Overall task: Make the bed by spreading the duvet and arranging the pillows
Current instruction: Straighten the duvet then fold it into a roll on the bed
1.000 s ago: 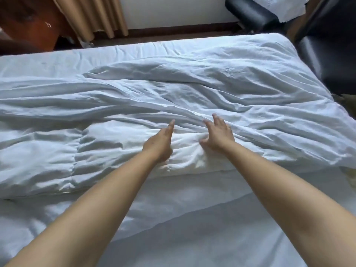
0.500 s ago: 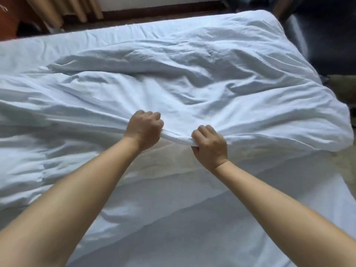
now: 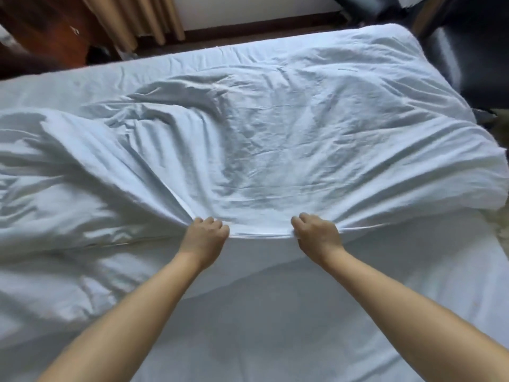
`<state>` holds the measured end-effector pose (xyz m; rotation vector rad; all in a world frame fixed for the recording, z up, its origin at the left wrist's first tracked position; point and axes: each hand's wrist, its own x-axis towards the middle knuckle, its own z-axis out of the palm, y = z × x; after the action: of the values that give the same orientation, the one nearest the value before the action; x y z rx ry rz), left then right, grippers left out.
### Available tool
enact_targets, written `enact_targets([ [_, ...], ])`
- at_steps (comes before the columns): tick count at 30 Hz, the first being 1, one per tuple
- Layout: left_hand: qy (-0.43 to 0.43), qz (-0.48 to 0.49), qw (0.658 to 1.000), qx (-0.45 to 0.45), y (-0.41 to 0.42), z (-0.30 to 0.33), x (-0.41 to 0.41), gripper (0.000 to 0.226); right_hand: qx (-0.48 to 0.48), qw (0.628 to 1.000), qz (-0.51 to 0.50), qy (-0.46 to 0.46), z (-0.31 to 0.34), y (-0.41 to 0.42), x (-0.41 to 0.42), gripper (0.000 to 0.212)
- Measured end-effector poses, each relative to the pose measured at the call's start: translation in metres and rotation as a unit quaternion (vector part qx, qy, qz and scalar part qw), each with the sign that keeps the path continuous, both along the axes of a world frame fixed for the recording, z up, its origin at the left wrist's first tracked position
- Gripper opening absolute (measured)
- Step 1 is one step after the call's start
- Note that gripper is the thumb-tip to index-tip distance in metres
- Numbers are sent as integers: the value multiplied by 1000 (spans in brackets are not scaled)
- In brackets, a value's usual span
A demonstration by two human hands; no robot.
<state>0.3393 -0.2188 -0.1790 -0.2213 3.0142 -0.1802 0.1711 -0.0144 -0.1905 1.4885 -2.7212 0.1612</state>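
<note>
- Duvet (image 3: 275,139) lies crumpled across the bed (image 3: 275,340).
- My left hand (image 3: 205,234) and right hand (image 3: 316,234) each clench its near edge.
- Judged soft, floppy, light; hem is the best hold.

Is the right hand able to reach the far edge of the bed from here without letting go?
Probably not. The right hand grips the duvet at its near edge, arm already stretched out, and the far edge of the bed lies beyond the whole spread of duvet. The left hand grips that edge too.
</note>
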Motion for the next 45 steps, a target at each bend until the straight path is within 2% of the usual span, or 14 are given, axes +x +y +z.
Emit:
enact_targets([
  [5, 180, 69, 978, -84, -27, 36, -32, 13, -127, 980, -136, 65, 39, -34, -33, 34],
  [8, 253, 89, 960, -80, -28, 50, -42, 11, -168, 979, -82, 79, 39, -47, -40, 31],
  [11, 173, 64, 983, -15, -13, 8, -16, 24, -52, 994, 82, 59, -4, -42, -19, 45],
  [14, 53, 102, 993, -5, -8, -36, 12, 43, 99, 992, 80, 18, -37, -39, -1, 61],
  [19, 118, 95, 986, -68, -48, -51, -7, 45, 147, 989, 34, 9, -46, -61, -7, 81],
  [24, 205, 9, 971, -124, -87, -55, -40, 39, 34, 998, 27, 40, -49, -88, -32, 57],
  [27, 265, 45, 952, -147, -107, -33, -70, 30, -87, 990, -85, -72, -27, -114, -54, 47],
  [30, 288, 48, 947, -132, -114, -24, -88, 27, -124, 960, -200, -150, -19, -130, -69, 44],
  [33, 266, -50, 961, -53, -107, -45, -79, 39, -148, 956, -207, -148, -29, -131, -67, 39],
  [35, 192, -93, 977, -19, -98, -63, -64, 62, -153, 959, -191, -140, -44, -128, -63, 35],
  [39, 66, 5, 997, -47, -85, -77, -62, 106, -89, 983, -115, -117, -59, -119, -60, 41],
  [40, 70, 7, 996, -53, -83, -78, -67, 102, -63, 990, -81, -93, -63, -116, -57, 50],
  [43, 128, -20, 987, -92, -85, -72, -84, 55, 18, 999, -25, -20, -70, -112, -43, 95],
  [45, 153, -14, 981, -117, -90, -57, -88, 38, 21, 999, -17, 27, -67, -114, -37, 101],
])
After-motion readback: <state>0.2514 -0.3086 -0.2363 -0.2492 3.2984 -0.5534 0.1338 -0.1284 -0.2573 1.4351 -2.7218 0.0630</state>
